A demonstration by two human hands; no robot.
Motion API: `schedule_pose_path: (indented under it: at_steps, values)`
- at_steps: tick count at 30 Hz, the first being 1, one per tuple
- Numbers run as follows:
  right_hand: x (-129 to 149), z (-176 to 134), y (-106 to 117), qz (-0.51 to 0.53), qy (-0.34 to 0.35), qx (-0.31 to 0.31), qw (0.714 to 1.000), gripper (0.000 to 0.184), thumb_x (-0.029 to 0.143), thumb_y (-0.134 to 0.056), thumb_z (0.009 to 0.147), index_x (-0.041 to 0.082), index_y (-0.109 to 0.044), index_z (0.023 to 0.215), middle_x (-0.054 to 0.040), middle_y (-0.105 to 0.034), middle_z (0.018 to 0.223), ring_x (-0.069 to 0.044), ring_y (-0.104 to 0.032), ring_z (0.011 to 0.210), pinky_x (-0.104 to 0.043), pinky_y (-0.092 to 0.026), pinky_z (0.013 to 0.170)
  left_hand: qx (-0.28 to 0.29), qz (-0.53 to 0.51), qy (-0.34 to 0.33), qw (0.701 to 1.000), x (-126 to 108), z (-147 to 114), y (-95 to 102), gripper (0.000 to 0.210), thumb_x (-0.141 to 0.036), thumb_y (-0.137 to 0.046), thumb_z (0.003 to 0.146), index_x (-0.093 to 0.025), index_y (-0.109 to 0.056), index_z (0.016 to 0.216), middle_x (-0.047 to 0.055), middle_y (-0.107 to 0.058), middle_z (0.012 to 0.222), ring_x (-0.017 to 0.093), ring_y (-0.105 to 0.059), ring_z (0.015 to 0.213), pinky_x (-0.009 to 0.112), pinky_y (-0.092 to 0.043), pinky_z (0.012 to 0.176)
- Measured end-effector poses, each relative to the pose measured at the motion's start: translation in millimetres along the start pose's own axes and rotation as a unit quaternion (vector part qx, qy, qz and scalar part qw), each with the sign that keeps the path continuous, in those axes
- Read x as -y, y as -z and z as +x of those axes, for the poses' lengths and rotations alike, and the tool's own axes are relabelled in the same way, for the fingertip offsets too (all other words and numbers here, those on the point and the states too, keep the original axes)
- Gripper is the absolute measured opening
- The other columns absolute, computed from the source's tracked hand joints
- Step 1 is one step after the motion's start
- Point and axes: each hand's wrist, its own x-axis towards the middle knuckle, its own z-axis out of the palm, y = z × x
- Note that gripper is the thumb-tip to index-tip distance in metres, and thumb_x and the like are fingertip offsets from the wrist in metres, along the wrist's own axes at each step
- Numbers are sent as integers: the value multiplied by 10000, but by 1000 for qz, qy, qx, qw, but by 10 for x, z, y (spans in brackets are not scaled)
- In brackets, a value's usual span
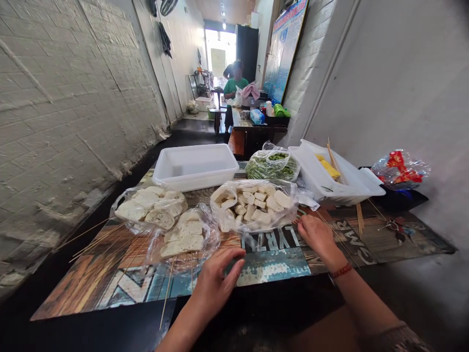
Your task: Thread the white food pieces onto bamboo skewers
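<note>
My left hand (222, 275) hovers at the table's front edge, thumb and fingers apart, holding nothing. It is close to a plastic bag with pale, spongy slices (185, 237), from which thin wooden skewers (167, 291) stick out toward me. My right hand (317, 237) has its fingers curled together beside an open plastic bag of pale cut chunks (256, 205). Something thin and green shows by its fingertips; what the fingers hold is hidden. Further left lies another bag of pale slices (152, 205), with several skewers (98, 239) near it.
Behind the bags stand a white plastic tub (196, 166), a bag of green vegetables (273, 165) and a tilted white tub (337, 178) holding yellow pieces and skewers. A red-printed bag (399, 168) sits at right. A person in green (236, 87) is at a far table.
</note>
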Motion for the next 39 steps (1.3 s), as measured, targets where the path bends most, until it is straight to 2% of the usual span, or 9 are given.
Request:
schedule_pose_path:
  at_steps: [3,9,14,16,19,22,28,33,39]
  values:
    - [-89,-86,72,34,-13,-31,999,180,202,-475,919,193,-635,837,-80,-714,761,-229,-675,711,-299,-429,647,0,-13,14,1000,10,-24,27,155,-248,-579,892,-225,-724,942,57,-777,924,200,-735,877,301,-582,804]
    - [-17,-368,206,180,-76,-135,971,449,293,-406,941,100,-506,1335,-100,-714,840,-237,-665,735,-346,-502,722,14,-47,45,998,33,-13,35,171,-279,-577,891,-223,-736,911,64,-781,919,206,-731,867,312,-576,807]
    - [540,-527,344,496,-143,-98,851,258,361,-578,864,181,-658,1031,-92,-697,897,-218,-640,760,-329,-510,697,22,-81,66,994,-6,30,15,175,-295,-576,888,-223,-735,905,56,-781,905,202,-724,858,303,-556,796]
    - [838,-559,369,541,-118,-60,831,173,359,-609,853,208,-646,929,-38,-665,775,-192,-622,689,-290,-499,617,27,-95,87,991,-48,36,-2,183,-311,-575,885,-223,-735,896,52,-779,904,202,-717,860,303,-542,805]
    - [1236,-604,350,660,-98,42,743,138,350,-653,841,225,-595,841,19,-600,666,-142,-555,539,-243,-437,488,43,-120,129,983,-122,15,-58,188,-328,-583,868,-215,-734,873,45,-766,853,197,-694,813,287,-519,758]
    - [1469,-651,291,701,-89,98,700,180,375,-666,850,228,-564,825,42,-575,634,-118,-526,482,-217,-393,433,80,-161,173,968,-172,-30,-147,188,-313,-580,845,-193,-706,773,31,-726,747,171,-637,705,256,-473,662]
    - [1521,-716,201,715,-87,125,682,210,386,-665,857,220,-542,822,59,-549,624,-98,-498,480,-199,-386,434,103,-263,256,924,-143,-121,-307,182,-317,-589,790,-175,-580,678,-23,-564,586,107,-477,525,221,-372,521]
    - [1438,-732,101,713,-59,130,686,216,364,-684,849,201,-560,779,50,-556,633,-105,-513,542,-217,-412,511,164,-301,301,890,-123,-173,-413,235,-362,-565,795,-194,-476,656,-25,-565,551,90,-460,438,211,-331,464]
    - [1281,-583,53,747,-99,67,655,235,428,-614,916,195,-605,895,30,-580,685,-104,-487,567,-212,-378,506,243,-305,332,859,-153,-249,-610,165,-318,-550,772,-201,-478,679,-28,-564,530,96,-466,408,209,-319,435]
